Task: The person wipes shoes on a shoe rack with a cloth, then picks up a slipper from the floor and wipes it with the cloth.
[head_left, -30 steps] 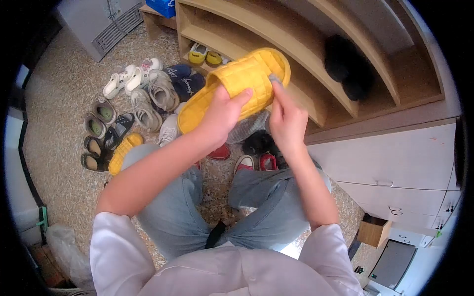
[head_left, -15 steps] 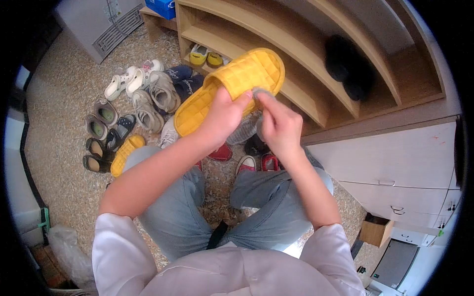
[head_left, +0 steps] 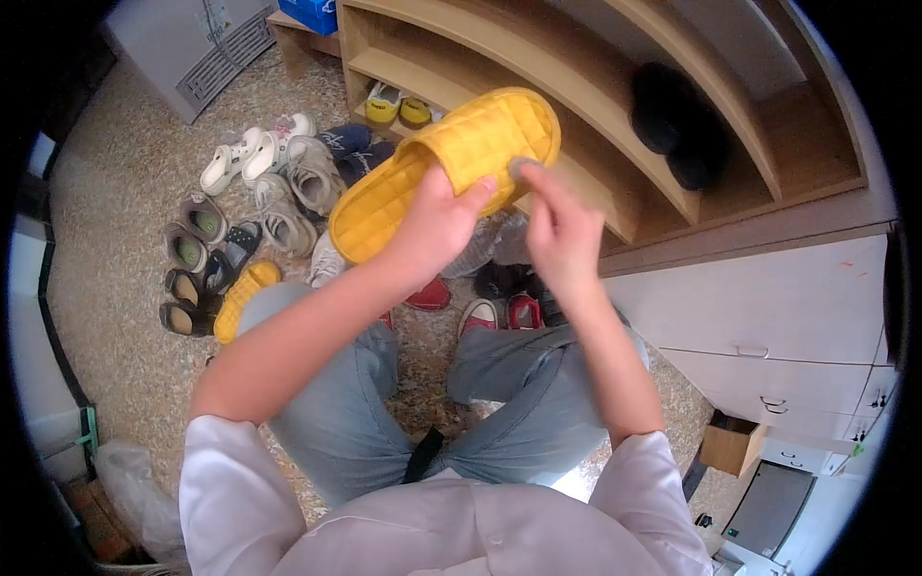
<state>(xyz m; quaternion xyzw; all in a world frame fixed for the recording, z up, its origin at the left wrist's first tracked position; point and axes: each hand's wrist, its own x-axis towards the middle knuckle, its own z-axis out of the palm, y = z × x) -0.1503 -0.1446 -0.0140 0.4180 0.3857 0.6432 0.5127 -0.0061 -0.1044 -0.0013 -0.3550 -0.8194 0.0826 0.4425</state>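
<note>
My left hand (head_left: 444, 223) grips a yellow quilted slipper (head_left: 384, 206), its fingers inside the foot opening and the thumb on the outside of the strap. The slipper is held tilted above my knees, toe toward the upper right. My right hand (head_left: 565, 235), slightly blurred, is closed with a small grey cloth (head_left: 519, 169) at its fingertips. That cloth touches the strap near the slipper's toe. On the floor by my left knee lies a second yellow slipper (head_left: 245, 300).
Several pairs of shoes stand on the floor at left, among them white clogs (head_left: 230, 163) and beige sneakers (head_left: 312, 173). Ahead is a wooden shelf (head_left: 576, 173) with black fluffy footwear (head_left: 677, 125). Clear plastic (head_left: 495, 240) shows below the slipper; white cabinets (head_left: 768, 317) are at right.
My right hand has shifted up and to the right along the strap with the grey cloth. The slipper has moved slightly, staying in my left hand.
</note>
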